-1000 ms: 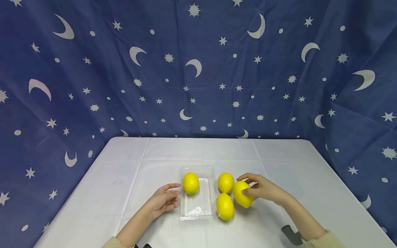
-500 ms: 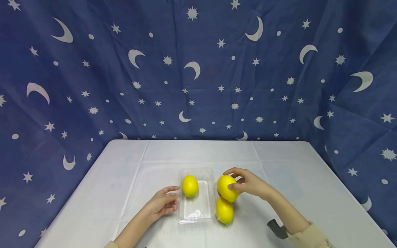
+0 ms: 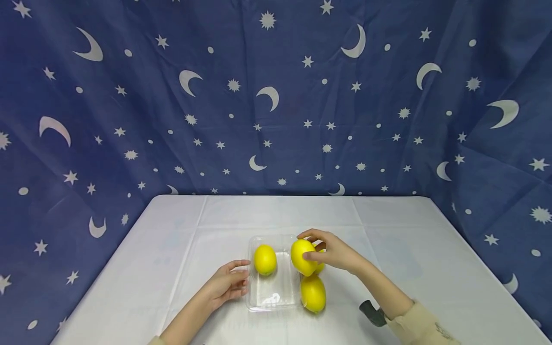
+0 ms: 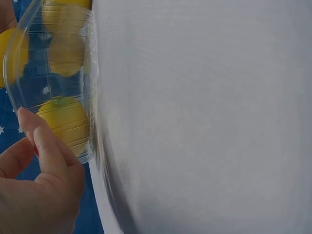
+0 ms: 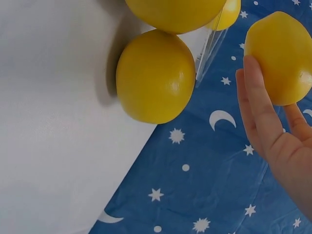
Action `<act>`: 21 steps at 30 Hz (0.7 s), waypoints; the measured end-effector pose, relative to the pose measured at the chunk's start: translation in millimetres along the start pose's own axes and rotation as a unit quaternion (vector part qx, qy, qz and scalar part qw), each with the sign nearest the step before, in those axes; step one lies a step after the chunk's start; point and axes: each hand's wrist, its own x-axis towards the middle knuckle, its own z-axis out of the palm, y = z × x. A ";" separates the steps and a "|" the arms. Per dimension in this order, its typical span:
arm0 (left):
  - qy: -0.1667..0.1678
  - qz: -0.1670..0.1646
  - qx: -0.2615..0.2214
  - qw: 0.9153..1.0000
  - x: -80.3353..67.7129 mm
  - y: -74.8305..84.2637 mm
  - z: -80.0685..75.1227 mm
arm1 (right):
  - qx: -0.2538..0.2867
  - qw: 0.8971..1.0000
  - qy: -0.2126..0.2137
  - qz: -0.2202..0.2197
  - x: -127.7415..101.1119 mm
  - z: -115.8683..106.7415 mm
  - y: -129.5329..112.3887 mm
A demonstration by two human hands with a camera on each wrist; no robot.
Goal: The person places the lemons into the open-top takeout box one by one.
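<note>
My right hand grips a yellow lemon between thumb and fingers, raised over the right rim of a clear plastic container. The right wrist view shows that lemon held up off the table. Inside the container, at its left, lies one lemon. Two others sit on the table along its right side: a front lemon and a back lemon, partly hidden behind the held one. My left hand is at the container's left side, its fairly straight fingers touching the rim.
A white cloth covers the table. Behind and beside it hangs a blue curtain with moons and stars. A dark device is by the right wrist, near the sleeve.
My right hand has lifted the rightmost lemon and carried it left, past the back lemon, to the container's right rim. My left hand stays by the container.
</note>
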 end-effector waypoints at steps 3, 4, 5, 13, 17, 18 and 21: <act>0.002 0.001 0.005 1.000 -0.4 1.0 0.5 | -0.009 1.000 0.005 -0.003 4.2 2.5 0.7; 0.003 0.001 0.005 1.000 -0.4 1.0 0.5 | -0.012 1.000 0.007 -0.002 5.5 3.3 1.0; 0.003 0.001 0.006 1.000 -0.4 0.9 0.6 | -0.013 1.000 0.008 -0.001 6.6 4.2 1.4; 0.007 0.000 0.007 1.000 -1.5 1.2 0.4 | -0.007 1.000 -0.001 0.005 12.0 11.2 0.3; 0.005 0.000 0.004 1.000 -0.9 1.3 0.0 | -0.015 1.000 -0.001 0.003 15.3 13.1 0.0; 0.005 -0.001 0.003 1.000 -0.3 1.2 -0.1 | -0.020 1.000 0.001 0.000 16.4 13.4 -0.3; 0.004 -0.001 0.002 1.000 1.4 1.1 -0.8 | -0.032 0.999 0.007 0.001 19.8 14.1 -2.7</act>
